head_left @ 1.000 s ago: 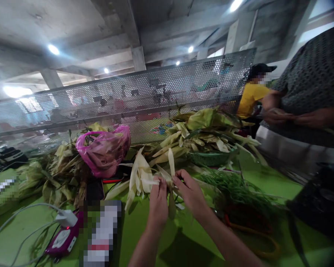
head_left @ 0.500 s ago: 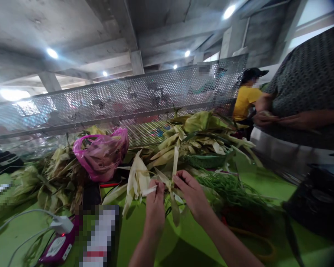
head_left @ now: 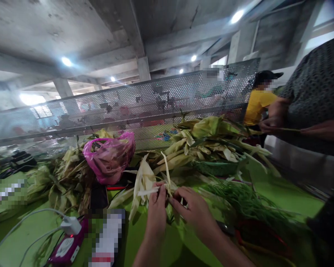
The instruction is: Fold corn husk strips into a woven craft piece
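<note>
My left hand is closed, pinching pale corn husk strips between thumb and fingers. Close beside it, my right hand has its fingertips together on the same bundle of husk, partly hidden behind the fingers. One narrow husk strip stands up from between the hands. Wide, pale husk pieces spread just left of my left hand. Thin green strands lie in a heap to the right of my right hand.
Behind the hands, a husk pile overflows a green basket. A pink plastic bag sits at left. Nearer are a purple power strip with a white charger and a phone. A person stands at right.
My right hand has moved down beside the left, and the upright husk strip no longer sits in its fingers. The whole view has shifted slightly, so things appear farther right and lower.
</note>
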Demonstrator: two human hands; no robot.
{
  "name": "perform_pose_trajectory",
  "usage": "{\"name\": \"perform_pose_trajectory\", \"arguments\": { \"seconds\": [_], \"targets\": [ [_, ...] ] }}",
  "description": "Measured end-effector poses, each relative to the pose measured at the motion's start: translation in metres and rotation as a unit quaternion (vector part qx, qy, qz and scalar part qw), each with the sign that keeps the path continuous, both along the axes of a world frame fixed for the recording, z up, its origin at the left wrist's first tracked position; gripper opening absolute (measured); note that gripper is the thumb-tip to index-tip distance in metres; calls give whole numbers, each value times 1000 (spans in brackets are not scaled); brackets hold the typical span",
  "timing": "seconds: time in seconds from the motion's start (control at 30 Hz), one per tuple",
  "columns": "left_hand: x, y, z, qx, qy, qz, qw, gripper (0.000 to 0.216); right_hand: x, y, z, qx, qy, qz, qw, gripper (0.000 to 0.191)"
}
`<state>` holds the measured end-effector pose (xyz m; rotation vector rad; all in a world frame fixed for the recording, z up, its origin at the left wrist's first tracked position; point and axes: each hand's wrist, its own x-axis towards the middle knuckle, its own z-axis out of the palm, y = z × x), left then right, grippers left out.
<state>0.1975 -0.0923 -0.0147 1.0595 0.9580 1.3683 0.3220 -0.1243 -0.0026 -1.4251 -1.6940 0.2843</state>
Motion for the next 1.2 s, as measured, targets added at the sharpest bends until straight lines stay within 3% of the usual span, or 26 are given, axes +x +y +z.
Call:
{"name": "perform_pose_trajectory", "arguments": {
  "seconds": [0.23,0.53,0.8,0.93,1.1,1.2],
  "targets": [
    [-9,5,8,-5,25,-152,988,34,6,2,1,19,-27,25,999,11],
    [-8,8,2,1,27,-120,992,38,8,1,8,3,-21,29,999,22],
    [-20,13,5,-32,-53,-88,994,39,9,-3,10,-18,8,55,998,20],
    [-20,13,5,-53,-64,-111,990,41,13,-3,13,-58,126,83,987,17],
    [-13,6,8,-63,-115,-162,978,32,13,-3,16,-213,326,136,911,33],
    [-12,4,9,-44,-72,-167,982,28,13,2,12,-184,330,140,915,30]
  ]
}}
